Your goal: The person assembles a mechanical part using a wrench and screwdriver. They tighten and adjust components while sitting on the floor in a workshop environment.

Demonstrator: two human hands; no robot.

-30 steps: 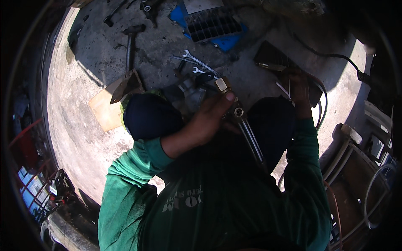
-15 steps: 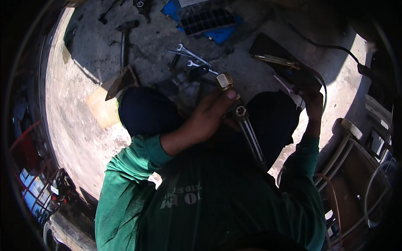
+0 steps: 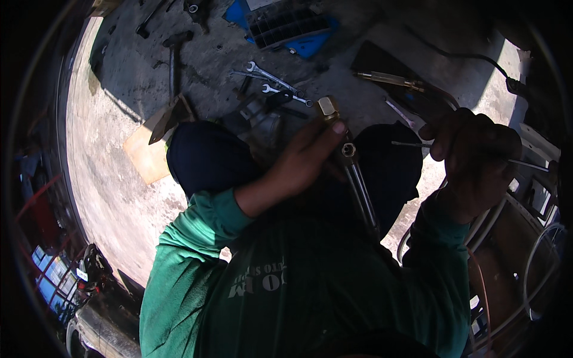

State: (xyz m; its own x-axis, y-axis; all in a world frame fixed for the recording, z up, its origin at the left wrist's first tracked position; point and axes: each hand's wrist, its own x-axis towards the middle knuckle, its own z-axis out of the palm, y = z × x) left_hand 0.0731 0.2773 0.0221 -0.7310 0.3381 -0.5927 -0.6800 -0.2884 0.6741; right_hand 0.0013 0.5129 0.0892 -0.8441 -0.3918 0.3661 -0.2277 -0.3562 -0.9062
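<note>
My left hand is wrapped round a long metal tube with a brass hex nut on its upper end and a round side port below my thumb. The tube slants down between my knees toward my body, its lower end in shadow. On the right, my right hand is raised beside my right knee, closed on a thin metal rod. The rod sticks out on both sides of the fist, one end pointing toward the tube. My fingers hide its middle, so its exact kind is unclear.
Ahead lie combination wrenches, a dark metal part, a hammer and a compartment tray on blue. A brass-ended tool with a hose rests at right, near another wrench. A metal frame stands far right.
My right hand has risen from low by the ground on the right and come nearer, now with the thin rod showing in it. The tube in my left hand has shifted slightly right.
</note>
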